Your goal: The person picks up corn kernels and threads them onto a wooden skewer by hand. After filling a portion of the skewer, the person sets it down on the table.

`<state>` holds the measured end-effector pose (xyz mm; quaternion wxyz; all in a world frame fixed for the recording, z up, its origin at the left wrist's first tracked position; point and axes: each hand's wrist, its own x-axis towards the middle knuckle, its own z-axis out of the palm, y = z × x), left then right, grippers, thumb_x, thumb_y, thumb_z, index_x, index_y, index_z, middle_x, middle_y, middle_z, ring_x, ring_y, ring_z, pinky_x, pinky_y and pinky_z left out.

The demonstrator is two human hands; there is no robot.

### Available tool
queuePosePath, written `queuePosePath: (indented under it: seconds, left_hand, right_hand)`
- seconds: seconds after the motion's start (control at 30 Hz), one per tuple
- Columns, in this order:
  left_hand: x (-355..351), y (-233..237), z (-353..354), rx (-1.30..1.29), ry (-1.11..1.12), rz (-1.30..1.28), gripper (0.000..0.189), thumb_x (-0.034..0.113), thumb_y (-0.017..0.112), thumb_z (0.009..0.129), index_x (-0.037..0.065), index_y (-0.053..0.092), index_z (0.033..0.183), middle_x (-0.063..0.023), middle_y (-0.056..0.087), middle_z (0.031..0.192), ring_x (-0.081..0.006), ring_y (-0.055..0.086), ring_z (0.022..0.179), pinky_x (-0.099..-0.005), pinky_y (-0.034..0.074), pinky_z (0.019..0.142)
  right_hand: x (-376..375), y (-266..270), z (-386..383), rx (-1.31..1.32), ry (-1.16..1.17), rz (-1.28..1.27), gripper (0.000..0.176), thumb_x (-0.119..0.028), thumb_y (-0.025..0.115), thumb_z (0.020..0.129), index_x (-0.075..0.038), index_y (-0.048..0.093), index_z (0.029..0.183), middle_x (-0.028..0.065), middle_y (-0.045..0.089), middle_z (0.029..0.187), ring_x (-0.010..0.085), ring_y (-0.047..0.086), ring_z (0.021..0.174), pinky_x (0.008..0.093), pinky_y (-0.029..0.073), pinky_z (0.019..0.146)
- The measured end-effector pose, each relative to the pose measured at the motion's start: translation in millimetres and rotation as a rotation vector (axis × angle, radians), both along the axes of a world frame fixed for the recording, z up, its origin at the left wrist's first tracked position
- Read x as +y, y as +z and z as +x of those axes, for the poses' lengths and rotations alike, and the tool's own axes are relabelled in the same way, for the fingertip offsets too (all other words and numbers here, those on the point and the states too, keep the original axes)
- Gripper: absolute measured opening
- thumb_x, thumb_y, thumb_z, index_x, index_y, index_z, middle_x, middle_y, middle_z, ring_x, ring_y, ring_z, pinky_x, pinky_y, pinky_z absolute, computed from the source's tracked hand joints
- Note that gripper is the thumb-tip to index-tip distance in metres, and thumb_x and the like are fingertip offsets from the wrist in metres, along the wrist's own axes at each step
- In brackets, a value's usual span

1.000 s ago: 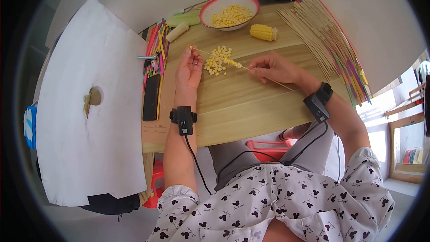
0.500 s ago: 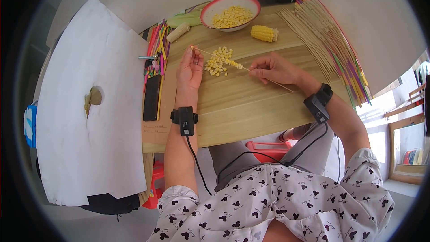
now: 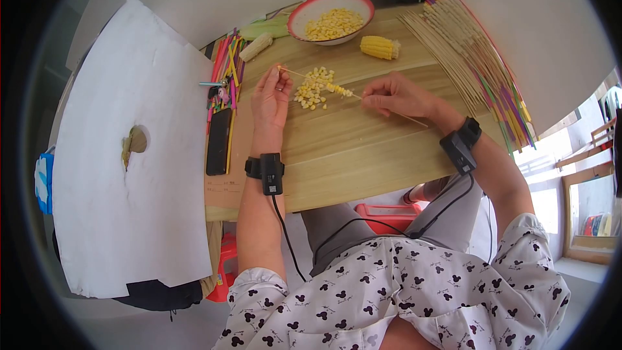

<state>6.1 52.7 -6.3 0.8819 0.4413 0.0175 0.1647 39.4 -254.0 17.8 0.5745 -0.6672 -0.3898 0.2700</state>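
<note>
A thin wooden skewer (image 3: 412, 120) slants between my hands above the table, with a row of yellow corn kernels (image 3: 339, 90) threaded along its middle. My right hand (image 3: 400, 97) is closed on the skewer just right of that row, and the bare end sticks out past my fingers. At the skewer's far left tip, my left hand (image 3: 271, 100) pinches a small yellow corn kernel, partly covered by the fingertips. Behind and below the skewer lies a small pile of loose kernels (image 3: 310, 94) on the wooden table (image 3: 343, 155).
At the back stands a red-rimmed bowl (image 3: 295, 24) of kernels, with a partly stripped corn cob (image 3: 379, 47) to its right and a bare cob (image 3: 256, 47) to its left. Bundled skewers (image 3: 447, 52) lie right. A black phone (image 3: 219, 142) and coloured sticks (image 3: 223, 58) lie left.
Both hands and the skewer keep nearly the same pose. The view has shifted very slightly, and my left fingertips stay at the skewer's tip.
</note>
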Motion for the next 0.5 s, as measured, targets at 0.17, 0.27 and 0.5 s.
queuePosePath:
  seconds: [0.17, 0.27, 0.5]
  left_hand:
    - [0.2, 1.0, 0.0, -0.001, 0.026, 0.035, 0.022, 0.006, 0.062, 0.094, -0.004, 0.063, 0.114, -0.0108, 0.065, 0.102, -0.0147, 0.062, 0.085, -0.0286, 0.054, 0.079]
    - [-0.2, 2.1, -0.2, 0.011, 0.038, 0.030, 0.023, 0.006, 0.062, 0.094, -0.004, 0.063, 0.114, -0.0103, 0.065, 0.101, -0.0148, 0.062, 0.085, -0.0287, 0.054, 0.079]
    - [-1.5, 2.8, -1.2, 0.013, 0.020, -0.007, 0.021, 0.006, 0.062, 0.094, -0.004, 0.063, 0.113, -0.0082, 0.063, 0.096, -0.0144, 0.060, 0.085, -0.0284, 0.053, 0.078]
  right_hand:
    - [-1.6, -0.2, 3.3, 0.010, -0.002, 0.000, 0.018, -0.016, 0.060, 0.096, -0.001, 0.066, 0.090, -0.0043, 0.052, 0.059, 0.0031, 0.044, 0.054, 0.0209, 0.037, 0.055]
    - [-2.1, 0.9, 3.4, 0.015, 0.011, 0.011, 0.018, -0.017, 0.061, 0.096, -0.001, 0.066, 0.090, -0.0044, 0.051, 0.058, 0.0031, 0.043, 0.054, 0.0207, 0.036, 0.054]
    - [-2.2, 2.2, 2.7, 0.005, 0.013, -0.004, 0.019, -0.018, 0.060, 0.096, -0.001, 0.066, 0.091, -0.0048, 0.050, 0.058, 0.0030, 0.042, 0.054, 0.0209, 0.035, 0.054]
